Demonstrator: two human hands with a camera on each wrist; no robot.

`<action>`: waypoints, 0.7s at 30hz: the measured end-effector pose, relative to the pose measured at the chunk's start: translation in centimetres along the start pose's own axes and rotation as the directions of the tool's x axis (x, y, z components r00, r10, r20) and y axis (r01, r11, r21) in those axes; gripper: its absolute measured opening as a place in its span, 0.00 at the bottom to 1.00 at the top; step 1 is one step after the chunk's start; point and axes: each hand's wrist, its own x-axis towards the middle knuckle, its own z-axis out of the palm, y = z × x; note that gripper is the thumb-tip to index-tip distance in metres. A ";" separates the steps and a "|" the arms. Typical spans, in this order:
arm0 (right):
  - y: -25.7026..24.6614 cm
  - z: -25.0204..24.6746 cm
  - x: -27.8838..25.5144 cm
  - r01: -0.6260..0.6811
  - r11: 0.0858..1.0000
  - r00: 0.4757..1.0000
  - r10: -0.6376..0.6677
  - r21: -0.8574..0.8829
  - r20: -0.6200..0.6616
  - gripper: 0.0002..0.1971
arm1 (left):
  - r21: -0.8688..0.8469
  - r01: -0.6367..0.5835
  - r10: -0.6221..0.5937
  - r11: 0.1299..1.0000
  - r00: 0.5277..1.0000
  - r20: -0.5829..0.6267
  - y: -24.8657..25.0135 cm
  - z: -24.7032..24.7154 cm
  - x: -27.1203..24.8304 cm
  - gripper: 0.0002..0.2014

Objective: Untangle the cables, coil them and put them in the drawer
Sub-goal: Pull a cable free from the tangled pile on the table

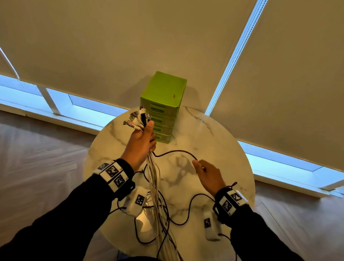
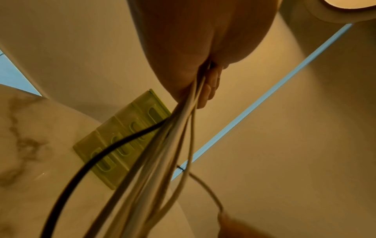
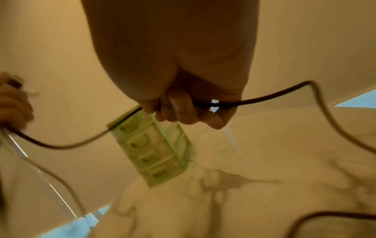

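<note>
Cables held above the round marble table (image 1: 216, 144), green drawer unit (image 1: 162, 102) at its far edge, drawers closed.

Left hand (image 1: 141, 146) clenches the white cable bundle (image 1: 154, 181) below its plugs; right hand (image 1: 208, 176) pinches the black cable (image 1: 178, 151) running from that fist. Pulling hard could tighten hidden knots or drag the bundle loose.

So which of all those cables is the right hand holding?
The black cable: the right hand pinches it alone, off to the side. The white cables hang bunched from the left hand.
</note>
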 end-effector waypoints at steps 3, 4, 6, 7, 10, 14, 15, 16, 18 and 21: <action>-3.6 -0.5 0.0 0.065 0.980 0.995 -0.050 0.186 -0.081 0.22 | 0.166 -0.001 0.000 0.986 1.000 0.002 -0.5 1.2 -0.9 0.21; -4.8 -0.6 -0.3 0.108 0.967 0.992 -0.091 0.229 -0.087 0.21 | 0.206 0.021 -0.021 0.978 1.000 -0.002 -0.6 1.6 -1.2 0.23; -6.8 -0.5 -1.0 0.217 0.939 0.976 -0.202 0.266 -0.083 0.19 | 0.223 0.072 -0.075 0.972 0.997 0.006 -0.6 2.2 -1.7 0.24; -7.6 -0.4 -1.3 0.265 0.924 0.964 -0.254 0.274 -0.075 0.19 | 0.216 0.091 -0.097 0.972 0.995 0.017 -0.6 2.5 -1.9 0.25; -9.4 0.0 -1.7 0.362 0.892 0.930 -0.365 0.269 -0.044 0.17 | 0.198 0.142 -0.148 0.970 0.989 0.014 -0.8 3.0 -1.8 0.28; -9.9 0.2 -1.5 0.433 0.876 0.894 -0.448 0.214 0.026 0.11 | 0.143 0.161 -0.166 0.977 0.986 0.029 -1.4 3.2 -1.1 0.25; -9.8 0.2 -1.4 0.435 0.873 0.890 -0.454 0.220 0.043 0.11 | 0.138 0.146 -0.151 0.979 0.988 0.021 -1.4 3.2 -1.0 0.24; -9.5 0.2 -1.4 0.428 0.874 0.889 -0.453 0.228 0.065 0.13 | 0.128 0.134 -0.134 0.983 0.991 -0.006 -1.3 3.3 -0.9 0.24; -8.3 0.2 -1.6 0.395 0.881 0.892 -0.436 0.260 0.123 0.16 | 0.063 0.104 -0.099 0.993 0.992 -0.081 -1.0 3.2 -0.5 0.22; -5.4 0.7 -2.4 0.327 0.896 0.891 -0.398 0.300 0.217 0.17 | -0.075 0.077 -0.089 0.994 0.982 -0.170 -0.3 2.4 0.5 0.20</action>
